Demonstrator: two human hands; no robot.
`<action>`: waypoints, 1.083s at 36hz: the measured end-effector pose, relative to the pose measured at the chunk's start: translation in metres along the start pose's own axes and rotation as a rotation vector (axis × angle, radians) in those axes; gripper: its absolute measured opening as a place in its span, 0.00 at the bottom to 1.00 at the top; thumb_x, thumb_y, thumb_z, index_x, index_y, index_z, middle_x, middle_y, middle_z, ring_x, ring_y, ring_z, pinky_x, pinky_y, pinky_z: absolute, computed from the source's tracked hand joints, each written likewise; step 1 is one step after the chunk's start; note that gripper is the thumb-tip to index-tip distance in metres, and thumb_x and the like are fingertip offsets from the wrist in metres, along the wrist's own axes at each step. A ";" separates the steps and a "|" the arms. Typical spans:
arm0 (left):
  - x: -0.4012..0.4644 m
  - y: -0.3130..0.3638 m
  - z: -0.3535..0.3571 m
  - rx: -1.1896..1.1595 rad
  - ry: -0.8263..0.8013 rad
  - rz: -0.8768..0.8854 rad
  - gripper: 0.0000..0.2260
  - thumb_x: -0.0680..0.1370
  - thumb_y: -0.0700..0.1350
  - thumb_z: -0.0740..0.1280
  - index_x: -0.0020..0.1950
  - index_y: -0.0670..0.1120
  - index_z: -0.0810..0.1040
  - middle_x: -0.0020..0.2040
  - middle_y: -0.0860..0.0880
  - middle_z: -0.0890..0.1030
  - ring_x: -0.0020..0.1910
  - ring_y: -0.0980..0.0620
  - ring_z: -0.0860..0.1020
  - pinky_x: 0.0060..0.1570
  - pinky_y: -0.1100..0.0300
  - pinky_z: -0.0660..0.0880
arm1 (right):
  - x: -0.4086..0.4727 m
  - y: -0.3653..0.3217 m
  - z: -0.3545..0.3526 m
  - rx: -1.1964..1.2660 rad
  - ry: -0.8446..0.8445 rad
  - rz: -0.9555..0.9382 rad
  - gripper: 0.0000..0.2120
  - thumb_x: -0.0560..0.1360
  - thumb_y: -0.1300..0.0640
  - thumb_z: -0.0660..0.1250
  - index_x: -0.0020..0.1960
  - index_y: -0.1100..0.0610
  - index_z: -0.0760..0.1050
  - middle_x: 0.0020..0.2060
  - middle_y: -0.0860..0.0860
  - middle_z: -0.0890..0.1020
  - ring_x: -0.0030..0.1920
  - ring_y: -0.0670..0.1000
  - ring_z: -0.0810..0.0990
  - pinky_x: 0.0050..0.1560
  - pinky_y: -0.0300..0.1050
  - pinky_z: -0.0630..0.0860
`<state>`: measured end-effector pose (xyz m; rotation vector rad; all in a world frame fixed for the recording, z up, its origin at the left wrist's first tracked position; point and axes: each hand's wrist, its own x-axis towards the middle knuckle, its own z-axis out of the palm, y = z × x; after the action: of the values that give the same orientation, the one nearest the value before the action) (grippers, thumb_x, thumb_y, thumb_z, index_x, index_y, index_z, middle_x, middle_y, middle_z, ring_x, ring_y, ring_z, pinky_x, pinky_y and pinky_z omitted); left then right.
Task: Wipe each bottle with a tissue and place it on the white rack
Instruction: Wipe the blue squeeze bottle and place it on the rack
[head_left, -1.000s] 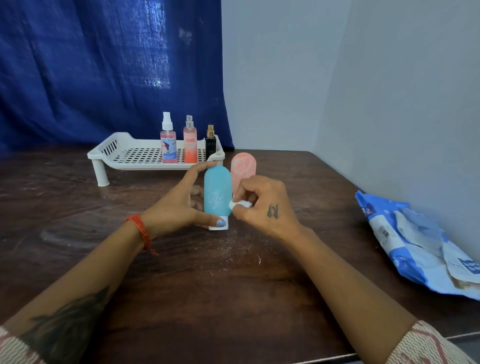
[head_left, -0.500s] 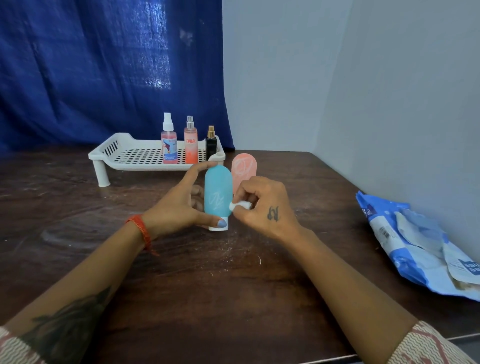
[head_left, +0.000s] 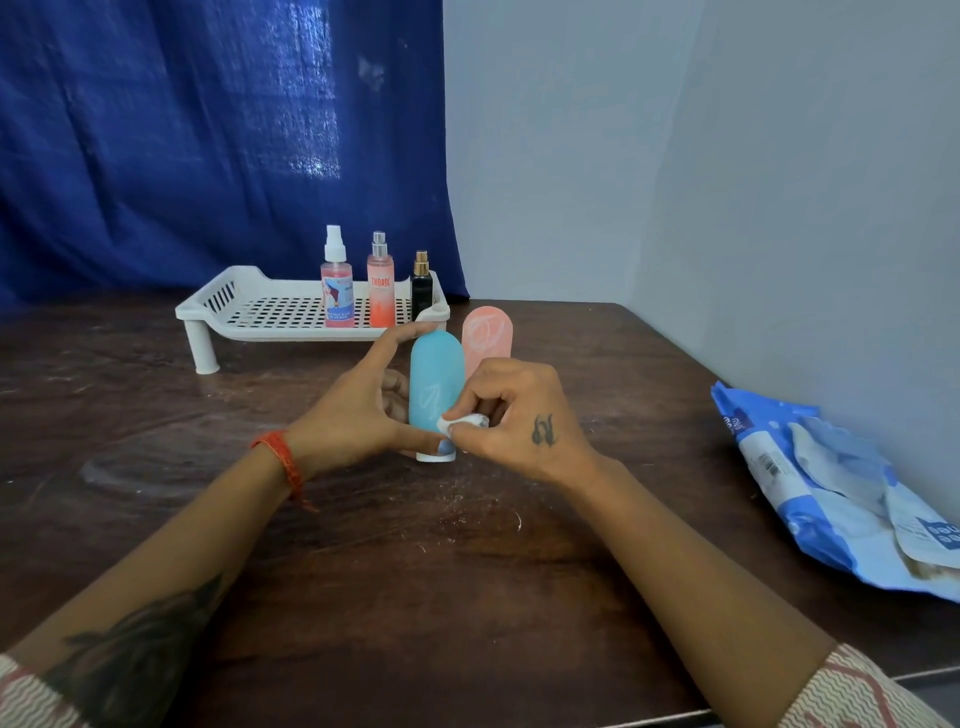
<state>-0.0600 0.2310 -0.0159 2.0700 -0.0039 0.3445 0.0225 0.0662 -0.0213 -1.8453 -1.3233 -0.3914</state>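
A blue squeeze bottle (head_left: 435, 379) stands cap-down on the dark wooden table. My left hand (head_left: 358, 410) grips it, forefinger on its top and thumb at its base. My right hand (head_left: 514, 415) pinches a small wad of white tissue (head_left: 460, 422) against the bottle's lower right side. Just behind stands a pink squeeze bottle (head_left: 487, 338), partly hidden by my right hand. The white rack (head_left: 244, 306) sits farther back and holds three bottles at its right end: a pink spray bottle (head_left: 337, 283), an orange spray bottle (head_left: 380, 286) and a small black bottle (head_left: 421, 286).
A blue and white tissue pack (head_left: 831, 488) lies at the table's right edge against the grey wall. A blue curtain (head_left: 208, 145) hangs behind the rack. White crumbs (head_left: 467, 514) dot the table in front of the bottles.
My right hand has slid the tissue a little lower and leftward along the blue bottle. My left hand and both bottles stay where they were.
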 end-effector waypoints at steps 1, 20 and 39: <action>0.000 0.000 0.000 0.004 0.002 0.002 0.47 0.58 0.43 0.81 0.66 0.68 0.59 0.52 0.42 0.79 0.45 0.44 0.82 0.47 0.48 0.81 | 0.000 0.000 -0.001 0.003 -0.006 0.004 0.05 0.66 0.58 0.75 0.39 0.59 0.83 0.36 0.50 0.82 0.36 0.45 0.78 0.36 0.34 0.76; 0.001 0.002 0.003 0.029 0.009 0.010 0.47 0.62 0.38 0.79 0.71 0.63 0.58 0.51 0.43 0.77 0.45 0.45 0.80 0.47 0.52 0.80 | 0.000 -0.001 0.003 -0.062 0.029 -0.050 0.08 0.67 0.55 0.73 0.42 0.59 0.83 0.38 0.50 0.82 0.37 0.42 0.77 0.39 0.29 0.72; -0.001 0.003 0.005 0.039 0.012 0.043 0.47 0.61 0.39 0.80 0.71 0.63 0.58 0.49 0.44 0.78 0.43 0.48 0.81 0.47 0.53 0.81 | 0.001 -0.003 0.007 -0.124 0.159 -0.063 0.07 0.68 0.58 0.73 0.45 0.59 0.82 0.40 0.51 0.81 0.40 0.42 0.76 0.40 0.27 0.71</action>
<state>-0.0600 0.2247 -0.0157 2.1091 -0.0351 0.3866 0.0194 0.0724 -0.0234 -1.8353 -1.2750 -0.6529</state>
